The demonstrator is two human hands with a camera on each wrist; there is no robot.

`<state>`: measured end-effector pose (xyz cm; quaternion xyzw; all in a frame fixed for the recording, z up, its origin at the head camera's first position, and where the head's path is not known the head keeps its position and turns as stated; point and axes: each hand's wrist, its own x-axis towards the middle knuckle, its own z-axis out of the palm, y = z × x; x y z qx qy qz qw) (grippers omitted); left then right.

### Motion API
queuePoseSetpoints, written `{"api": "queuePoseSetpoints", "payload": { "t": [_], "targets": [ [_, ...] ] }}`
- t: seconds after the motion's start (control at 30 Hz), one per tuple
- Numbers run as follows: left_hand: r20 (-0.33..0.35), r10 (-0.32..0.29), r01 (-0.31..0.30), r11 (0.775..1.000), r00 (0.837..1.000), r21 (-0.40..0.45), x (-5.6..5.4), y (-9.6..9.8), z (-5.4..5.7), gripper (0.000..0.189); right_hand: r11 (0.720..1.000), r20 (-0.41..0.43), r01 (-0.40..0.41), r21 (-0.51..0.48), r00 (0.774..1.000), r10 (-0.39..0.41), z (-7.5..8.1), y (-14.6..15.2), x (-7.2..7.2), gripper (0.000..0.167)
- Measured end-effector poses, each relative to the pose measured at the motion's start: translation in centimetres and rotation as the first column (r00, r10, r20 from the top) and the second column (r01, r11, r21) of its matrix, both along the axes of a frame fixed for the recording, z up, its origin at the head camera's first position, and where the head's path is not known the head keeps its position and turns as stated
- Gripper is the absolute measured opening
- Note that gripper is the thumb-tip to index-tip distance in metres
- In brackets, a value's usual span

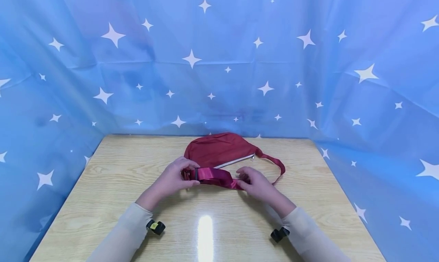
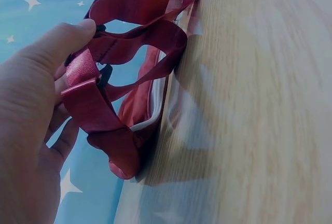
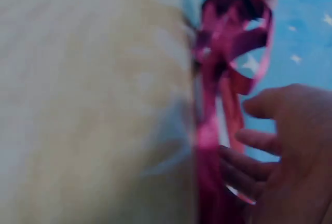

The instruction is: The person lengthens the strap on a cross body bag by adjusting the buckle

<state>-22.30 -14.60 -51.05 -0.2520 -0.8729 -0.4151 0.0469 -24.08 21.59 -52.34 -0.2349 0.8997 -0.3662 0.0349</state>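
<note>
A dark red waist bag point(image 1: 219, 148) lies near the far side of the table, its silver zipper point(image 1: 236, 161) facing me. In front of it, the shiny red strap point(image 1: 216, 174) is looped and raised. My left hand point(image 1: 173, 178) pinches the strap's left end beside a black slider point(image 1: 196, 173), thumb and fingers on either side. At the strap's other part is my right hand point(image 1: 258, 184). Its fingers point(image 3: 251, 164) are parted and loosely bent, with the fingertips at the strap and the thumb apart from it. A narrower strap end point(image 1: 276, 163) curves out from the bag's right corner.
The light wood-grain table point(image 1: 137, 151) runs back to a blue star-patterned curtain point(image 1: 233, 64), which also hangs along both sides. Small black cameras are strapped at the left wrist point(image 1: 156, 227) and the right wrist point(image 1: 280, 234). A bright reflection shows on the table's near middle.
</note>
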Motion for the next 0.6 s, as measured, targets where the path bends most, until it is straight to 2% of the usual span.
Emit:
{"api": "queuePoseSetpoints", "payload": {
  "t": [0.07, 0.13, 0.37, 0.5, 0.6],
  "targets": [
    [-0.001, 0.003, -0.003, 1.0, 1.0, -0.006, 0.0, -0.1, -0.1, 0.048, 0.997, -0.044, -0.02, 0.071, 0.999, 0.023, -0.7, -0.1, -0.1, 0.029],
    [0.0, 0.005, -0.005, 1.0, 1.0, -0.011, -0.1, -0.3, -0.2, 0.048, 0.995, -0.082, -0.032, 0.099, 0.996, 0.041, -1.0, -0.3, -0.1, 0.026],
    [0.013, 0.011, -0.01, 1.0, 1.0, -0.029, -0.2, -0.7, -0.5, 0.049, 0.992, -0.049, -0.092, 0.082, 0.994, 0.096, -1.3, -0.8, 0.1, 0.012],
    [0.014, 0.022, -0.021, 0.998, 1.0, -0.055, -0.3, -1.2, -0.6, 0.048, 0.991, -0.068, -0.11, 0.082, 0.991, 0.116, -1.1, -0.1, -0.3, 0.014],
    [0.013, 0.041, -0.04, 0.996, 0.999, -0.079, -0.5, -1.9, -0.7, 0.048, 0.986, -0.072, -0.097, 0.132, 0.992, 0.108, -0.6, 1.1, -0.7, 0.016]
  ]
}}
